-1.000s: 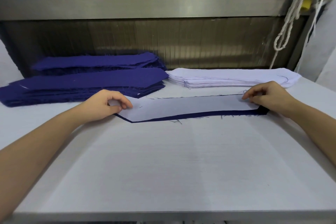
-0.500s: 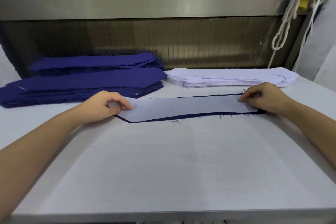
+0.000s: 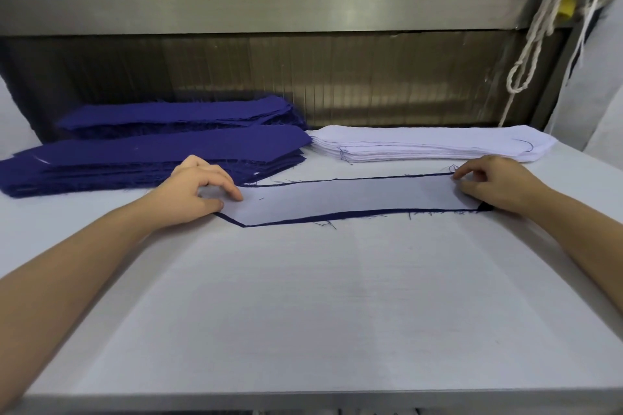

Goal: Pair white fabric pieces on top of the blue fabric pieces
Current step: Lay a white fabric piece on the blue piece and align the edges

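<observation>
A long white fabric piece (image 3: 347, 200) lies flat on a blue fabric piece (image 3: 303, 220), whose dark edge shows along the near and far sides. My left hand (image 3: 199, 190) pinches the white piece's left end between thumb and fingers. At the right end, my right hand (image 3: 490, 184) has its curled fingertips on the white piece; its thumb is hidden. A stack of blue pieces (image 3: 151, 158) lies at the back left, with a second blue stack (image 3: 182, 114) behind it. A stack of white pieces (image 3: 428, 145) sits at the back right.
The work happens on a white padded table (image 3: 320, 296) with a metal front edge (image 3: 337, 403). A steel rail and ribbed panel (image 3: 303, 77) close off the back. A white rope (image 3: 536, 34) hangs at the upper right.
The white piece has shifted slightly on the blue one, leaving a thinner blue strip along the near edge. Both hands stay at the ends.
</observation>
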A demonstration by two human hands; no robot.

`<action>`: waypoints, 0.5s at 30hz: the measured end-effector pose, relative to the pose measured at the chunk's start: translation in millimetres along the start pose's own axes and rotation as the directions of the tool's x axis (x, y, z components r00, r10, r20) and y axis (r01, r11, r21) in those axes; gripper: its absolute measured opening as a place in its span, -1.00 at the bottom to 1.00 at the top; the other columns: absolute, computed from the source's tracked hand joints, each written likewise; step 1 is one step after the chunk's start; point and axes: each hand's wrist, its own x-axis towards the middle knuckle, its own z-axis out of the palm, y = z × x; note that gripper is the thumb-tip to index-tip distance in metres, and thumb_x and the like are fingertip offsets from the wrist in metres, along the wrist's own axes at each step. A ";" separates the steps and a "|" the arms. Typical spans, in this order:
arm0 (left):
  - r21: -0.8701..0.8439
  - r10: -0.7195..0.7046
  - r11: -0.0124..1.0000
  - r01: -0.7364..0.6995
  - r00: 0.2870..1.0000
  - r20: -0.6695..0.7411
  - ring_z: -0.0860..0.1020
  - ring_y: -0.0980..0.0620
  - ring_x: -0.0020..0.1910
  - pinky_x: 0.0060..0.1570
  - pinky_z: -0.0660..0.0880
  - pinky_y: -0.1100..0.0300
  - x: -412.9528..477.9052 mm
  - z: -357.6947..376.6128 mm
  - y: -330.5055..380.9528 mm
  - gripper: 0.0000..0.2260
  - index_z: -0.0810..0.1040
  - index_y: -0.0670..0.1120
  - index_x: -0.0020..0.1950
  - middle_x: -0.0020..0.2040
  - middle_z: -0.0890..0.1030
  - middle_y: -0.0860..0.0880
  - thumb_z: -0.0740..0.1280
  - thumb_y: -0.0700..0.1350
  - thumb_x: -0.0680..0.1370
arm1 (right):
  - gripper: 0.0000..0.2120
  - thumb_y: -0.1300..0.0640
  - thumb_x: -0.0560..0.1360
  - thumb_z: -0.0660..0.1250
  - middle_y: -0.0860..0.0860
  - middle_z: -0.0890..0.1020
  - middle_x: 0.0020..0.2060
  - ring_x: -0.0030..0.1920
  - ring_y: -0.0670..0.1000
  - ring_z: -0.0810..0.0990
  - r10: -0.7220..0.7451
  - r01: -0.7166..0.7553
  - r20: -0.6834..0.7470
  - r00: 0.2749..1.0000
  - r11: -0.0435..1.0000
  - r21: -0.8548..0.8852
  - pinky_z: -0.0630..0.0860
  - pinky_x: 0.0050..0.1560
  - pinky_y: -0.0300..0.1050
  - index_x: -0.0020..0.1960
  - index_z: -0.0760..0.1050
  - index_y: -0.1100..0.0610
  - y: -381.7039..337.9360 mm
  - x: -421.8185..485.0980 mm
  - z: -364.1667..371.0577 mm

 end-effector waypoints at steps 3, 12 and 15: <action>0.043 -0.005 0.999 0.008 0.999 -0.053 0.26 0.15 0.01 0.12 0.10 0.20 0.3 2.2 0.7 -0.65 0.57 0.28 -0.17 -0.08 0.58 0.29 0.40 -0.24 0.46 | -0.84 0.09 0.46 0.35 -0.01 0.46 -0.32 -0.21 0.08 0.45 0.062 -0.063 -0.039 0.997 0.997 -0.040 0.31 -0.20 -0.14 -0.03 0.61 0.14 -0.9 1.0 0.0; 0.040 -0.014 0.999 0.018 0.995 -0.096 0.30 0.11 0.07 0.06 0.08 0.21 11.1 10.7 9.9 -0.79 0.59 0.18 -0.12 -0.10 0.57 0.25 0.36 -0.16 0.52 | -0.77 0.04 0.50 0.29 0.17 0.53 0.06 0.12 0.22 0.40 0.081 -0.120 -0.146 0.986 0.950 -0.287 0.36 -0.04 -0.01 0.09 0.59 0.10 -18.6 -1.1 5.4; 0.070 0.011 0.998 -0.003 0.993 -0.120 0.32 0.07 0.07 0.08 0.11 0.17 23.2 16.6 16.8 -0.85 0.62 0.10 -0.06 -0.13 0.58 0.20 0.35 -0.16 0.53 | -0.75 0.09 0.51 0.28 0.17 0.54 0.10 0.15 0.22 0.40 0.020 -0.050 -0.117 0.993 0.964 -0.260 0.39 0.08 0.03 0.14 0.56 0.12 -34.2 6.8 9.7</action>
